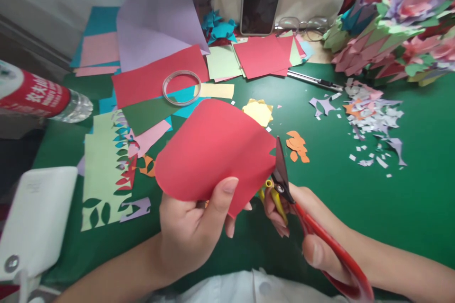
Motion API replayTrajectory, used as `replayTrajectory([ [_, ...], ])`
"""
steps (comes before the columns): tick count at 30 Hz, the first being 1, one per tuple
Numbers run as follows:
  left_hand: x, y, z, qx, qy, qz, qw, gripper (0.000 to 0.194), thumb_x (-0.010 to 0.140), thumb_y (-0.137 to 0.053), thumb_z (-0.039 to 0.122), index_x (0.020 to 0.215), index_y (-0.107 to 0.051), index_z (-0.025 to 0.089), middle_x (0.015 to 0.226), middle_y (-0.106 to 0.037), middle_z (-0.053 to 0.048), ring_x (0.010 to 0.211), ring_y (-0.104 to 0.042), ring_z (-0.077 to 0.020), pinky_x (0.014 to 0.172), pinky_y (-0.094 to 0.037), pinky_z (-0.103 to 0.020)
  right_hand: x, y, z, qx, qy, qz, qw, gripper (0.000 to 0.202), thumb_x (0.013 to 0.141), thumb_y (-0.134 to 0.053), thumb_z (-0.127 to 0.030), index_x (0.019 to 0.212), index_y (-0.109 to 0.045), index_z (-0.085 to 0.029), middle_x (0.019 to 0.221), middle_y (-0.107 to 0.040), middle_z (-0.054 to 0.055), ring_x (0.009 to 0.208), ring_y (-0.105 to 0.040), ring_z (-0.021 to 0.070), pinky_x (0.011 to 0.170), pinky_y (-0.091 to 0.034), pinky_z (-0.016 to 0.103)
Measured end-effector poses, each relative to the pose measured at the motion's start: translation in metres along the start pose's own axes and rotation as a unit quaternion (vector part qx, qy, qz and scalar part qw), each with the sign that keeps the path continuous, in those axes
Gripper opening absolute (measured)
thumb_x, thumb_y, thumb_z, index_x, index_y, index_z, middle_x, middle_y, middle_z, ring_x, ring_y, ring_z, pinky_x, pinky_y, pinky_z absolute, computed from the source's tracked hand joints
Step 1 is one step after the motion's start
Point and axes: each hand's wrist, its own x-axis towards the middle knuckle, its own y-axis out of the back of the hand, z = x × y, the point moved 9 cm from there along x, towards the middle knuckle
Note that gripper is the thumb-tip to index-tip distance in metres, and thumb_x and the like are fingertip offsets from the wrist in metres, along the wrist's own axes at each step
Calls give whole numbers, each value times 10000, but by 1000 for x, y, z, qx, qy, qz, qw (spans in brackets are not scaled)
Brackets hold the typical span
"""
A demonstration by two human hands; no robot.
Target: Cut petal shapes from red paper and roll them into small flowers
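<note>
A curved sheet of red paper (216, 151) is held up over the green table by my left hand (199, 227), thumb in front and fingers behind. My right hand (313, 227) grips scissors (330, 241) with red handles and dark blades. The blades meet the paper's right edge, where a small leaf-shaped notch shows. Something yellow with a small ring end (275, 196) also sits by the right fingers, partly hidden behind the scissors; I cannot tell what it is. Beyond the blades lie small orange paper petals (297, 146) and a yellow paper piece (258, 112).
Coloured sheets (163, 75) and a roll of tape (181, 87) lie at the back left. A water bottle (46, 94) and a white device (39, 222) flank the left edge. Paper scraps (373, 109), a cutter knife (316, 80) and folded paper flowers (405, 23) occupy the right.
</note>
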Motion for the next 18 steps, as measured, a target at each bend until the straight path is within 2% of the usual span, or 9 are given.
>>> replayTrajectory([
  [5,1,6,5,3,-6,20,1000,302,881,-567,223,579,-580,220,508,-643,44,307,-528,-80,290,-431,-195,-1,8,2,45,-27,4,999,630,732,-516,-818,834,-438,-201,661,-373,-53,551,-288,88,488,-280,231],
  [13,3,13,7,6,-21,36,999,284,858,-609,169,578,-587,216,477,-621,65,280,-513,-69,263,-417,-163,-3,13,0,25,-68,-9,997,666,698,-512,-846,807,-440,-193,654,-357,-58,549,-239,80,476,-230,228],
  [18,5,15,15,-25,-121,5,992,270,872,-589,94,625,-618,199,503,-646,74,276,-534,-58,249,-422,-111,-1,16,-6,-6,-76,-12,997,691,680,-503,-863,793,-445,-184,628,-358,-62,538,-243,72,456,-206,224],
])
